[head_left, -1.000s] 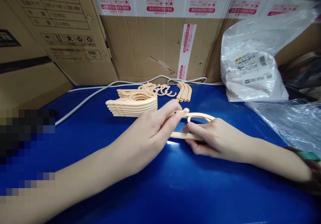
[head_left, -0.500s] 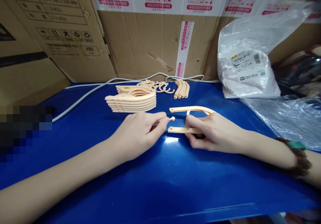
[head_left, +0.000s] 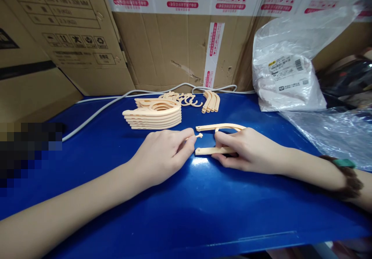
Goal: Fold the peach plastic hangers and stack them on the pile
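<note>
Pinches a small cream piece [head_left: 200, 135] between thumb and finger of the left hand [head_left: 165, 154], pressed together on it, with only a knobbed end poking out past the tips. Holds a pair of cream plastic bars [head_left: 209, 151] in the right hand [head_left: 251, 150], with fingers curled in close around them. Points the holed ends of both bars left, one farther back and one nearer, with the small cream piece near them, at the space between, and apart from both. Cannot make out any join under the right palm. Works over a blue table [head_left: 186, 212]. Wears a fluffy brown band [head_left: 345, 181] with a green part on the right wrist.

Has a neat stack of curved cream pieces [head_left: 154, 117] on the table beyond the left hand, with a loose heap of hooks [head_left: 174, 95] behind it and a bunch of short tubes [head_left: 211, 102] to the right of the hooks. Shows a white cable [head_left: 110, 103] running along the back, before cardboard boxes [head_left: 162, 46] with printed tape [head_left: 212, 3]. Includes, at back right, a white plastic bag [head_left: 293, 50] with a label [head_left: 286, 73], and a clear plastic sheet [head_left: 334, 135] in front of it.
</note>
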`<state>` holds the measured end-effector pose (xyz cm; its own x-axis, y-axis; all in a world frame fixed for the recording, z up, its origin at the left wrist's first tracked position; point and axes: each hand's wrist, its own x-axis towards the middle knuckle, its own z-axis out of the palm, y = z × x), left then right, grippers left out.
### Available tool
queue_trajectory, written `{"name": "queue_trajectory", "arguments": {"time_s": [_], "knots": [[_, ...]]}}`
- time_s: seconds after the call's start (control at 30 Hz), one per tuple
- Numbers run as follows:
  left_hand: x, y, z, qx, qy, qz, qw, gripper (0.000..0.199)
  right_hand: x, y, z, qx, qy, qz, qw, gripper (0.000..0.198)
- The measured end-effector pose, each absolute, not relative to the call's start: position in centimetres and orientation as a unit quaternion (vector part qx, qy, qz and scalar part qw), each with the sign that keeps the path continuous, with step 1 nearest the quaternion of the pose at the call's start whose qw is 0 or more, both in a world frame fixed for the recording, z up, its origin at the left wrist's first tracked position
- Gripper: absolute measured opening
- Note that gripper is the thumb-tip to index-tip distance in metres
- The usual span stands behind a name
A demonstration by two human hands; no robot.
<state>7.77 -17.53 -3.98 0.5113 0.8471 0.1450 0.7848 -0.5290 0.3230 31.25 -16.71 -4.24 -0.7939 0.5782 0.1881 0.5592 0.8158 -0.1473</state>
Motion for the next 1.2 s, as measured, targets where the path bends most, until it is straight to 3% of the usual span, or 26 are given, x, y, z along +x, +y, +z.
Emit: {"name": "queue_trajectory", "arguments": {"time_s": [0.37,0.6,1.2], "knots": [[7.71,-17.32,-3.97,0.86,0.481,0.134,0.104,0.026,31.59,-16.81,-4.99,-0.288,-0.95,0.021,0.119,0.018],[7.77,-17.27,-4.11,0.868,0.466,0.137,0.109,0.029,31.3,-16.55,-4.83,-0.302,-0.94,-0.016,0.157,0.012],[7.3,-16.87,-3.95,0.913,0.38,0.115,0.097,0.031,31.47,-16.9,-5.07,-0.31,-0.933,-0.048,0.176,0.025]]}}
